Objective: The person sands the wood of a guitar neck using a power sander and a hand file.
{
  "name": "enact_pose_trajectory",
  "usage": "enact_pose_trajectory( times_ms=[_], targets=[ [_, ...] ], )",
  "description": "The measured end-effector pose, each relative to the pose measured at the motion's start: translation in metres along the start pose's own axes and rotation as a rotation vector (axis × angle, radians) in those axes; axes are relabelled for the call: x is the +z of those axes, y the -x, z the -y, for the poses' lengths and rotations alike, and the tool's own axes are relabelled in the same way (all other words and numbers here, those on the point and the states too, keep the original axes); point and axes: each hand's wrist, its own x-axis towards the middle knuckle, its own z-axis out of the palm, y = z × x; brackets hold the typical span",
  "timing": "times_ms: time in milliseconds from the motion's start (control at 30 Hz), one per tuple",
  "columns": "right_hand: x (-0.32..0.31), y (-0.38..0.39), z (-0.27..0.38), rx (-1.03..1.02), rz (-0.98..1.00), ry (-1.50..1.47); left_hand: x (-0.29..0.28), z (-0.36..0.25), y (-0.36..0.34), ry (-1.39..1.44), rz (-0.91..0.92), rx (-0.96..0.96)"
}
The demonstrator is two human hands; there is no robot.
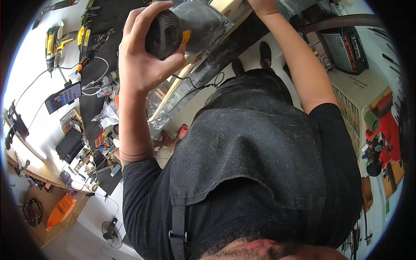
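Note:
My left hand is wrapped over the rounded dark grip of a dusty electric sander, thumb on the near side and fingers over the top. The sander lies against a pale wooden piece, which shows beyond its flat end. My right hand is at the top edge beside that wood, its fingers cut off by the frame, so its hold cannot be made out. A black power cord loops below the sander, next to a dusty bench edge.
At left, a yellow-black drill, a lit phone and cluttered small tools line a dark worktop. A person's foot in a red sandal is beyond the bench. On the right, a black-and-red boxy device stands on a cabinet.

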Motion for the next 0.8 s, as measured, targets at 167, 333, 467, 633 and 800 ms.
enact_pose_trajectory(
  times_ms=[167,333,467,633,800],
  targets=[
    [-0.002,-0.001,0.003,0.010,0.004,-0.051,-0.010,0.000,0.005,0.024,0.088,-0.067],
    [-0.002,-0.001,0.002,-0.012,0.005,-0.015,-0.004,-0.001,0.005,0.012,0.037,-0.066],
    [-0.002,-0.001,0.001,-0.031,0.006,-0.031,-0.013,0.001,0.010,0.018,0.107,-0.115],
    [-0.002,0.000,0.001,0.004,0.012,-0.053,-0.010,-0.003,0.010,0.003,0.090,-0.088],
    [-0.002,0.000,-0.004,-0.047,0.007,0.006,-0.009,-0.003,0.011,-0.023,0.075,-0.074]
  ],
)
